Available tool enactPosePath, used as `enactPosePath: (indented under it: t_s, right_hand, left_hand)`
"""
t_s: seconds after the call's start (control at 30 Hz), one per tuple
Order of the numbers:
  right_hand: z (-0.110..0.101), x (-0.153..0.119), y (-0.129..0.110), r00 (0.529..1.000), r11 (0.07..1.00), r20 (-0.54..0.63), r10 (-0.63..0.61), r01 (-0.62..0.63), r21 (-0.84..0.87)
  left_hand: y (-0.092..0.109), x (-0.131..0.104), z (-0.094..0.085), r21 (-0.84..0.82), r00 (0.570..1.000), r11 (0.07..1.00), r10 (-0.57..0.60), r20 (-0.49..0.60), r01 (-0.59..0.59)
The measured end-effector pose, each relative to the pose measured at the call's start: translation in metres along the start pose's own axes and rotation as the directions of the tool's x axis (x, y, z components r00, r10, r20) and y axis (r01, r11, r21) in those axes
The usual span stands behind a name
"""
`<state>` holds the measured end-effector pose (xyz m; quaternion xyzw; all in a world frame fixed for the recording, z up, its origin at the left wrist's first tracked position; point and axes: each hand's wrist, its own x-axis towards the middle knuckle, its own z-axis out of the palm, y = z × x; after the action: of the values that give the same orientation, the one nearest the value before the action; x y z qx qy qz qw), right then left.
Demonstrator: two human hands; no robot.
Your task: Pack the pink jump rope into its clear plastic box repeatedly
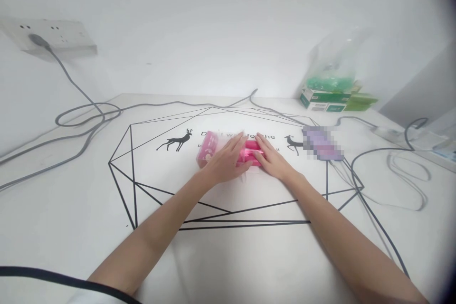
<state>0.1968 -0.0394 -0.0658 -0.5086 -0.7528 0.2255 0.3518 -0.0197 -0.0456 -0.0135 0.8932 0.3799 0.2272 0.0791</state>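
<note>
A clear plastic box with a pink end lies on the table between my hands. Bright pink, rod-like things show at its right side; their exact kind is blurred. My left hand reaches over the box, fingers on the far side and thumb on the near side. My right hand grips the right end of the pink things, fingers stretched over the far edge and thumb against them. The two hands are close together, with the pink things showing in the gap. Whether these things are inside the box or partly out, I cannot tell.
The white table mat has black lines and deer prints. A pixelated purple object lies to the right. Grey cables run from a wall socket. At the back right, a plastic bag sits on green-white boxes.
</note>
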Motion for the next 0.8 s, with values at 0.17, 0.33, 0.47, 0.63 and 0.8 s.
enactPosePath:
  t_s: [0.17,0.33,0.47,0.63,0.8]
  right_hand:
    - [-0.010,-0.004,0.009,0.986,0.993,0.116,-0.117,0.115,0.021]
    - [-0.010,-0.004,0.006,0.990,0.996,0.117,-0.079,0.082,-0.023]
    - [-0.010,-0.001,0.002,0.994,0.999,0.096,-0.045,0.042,0.030]
    - [-0.001,0.004,0.002,0.999,0.997,0.037,-0.034,0.031,0.074]
    - [0.012,0.007,-0.004,0.999,0.988,-0.003,0.041,-0.040,0.148]
  left_hand:
    - [-0.001,-0.001,-0.002,0.025,0.999,1.000,0.000,0.036,-0.001]
    - [-0.005,-0.003,-0.001,0.030,0.996,0.998,-0.063,0.063,0.062]
    - [-0.003,-0.002,-0.003,0.033,0.998,0.998,-0.046,0.051,0.044]
    - [-0.002,0.000,-0.004,0.013,0.999,1.000,-0.005,0.047,0.005]
    - [-0.003,0.000,-0.002,-0.004,0.997,0.999,-0.037,0.064,0.037]
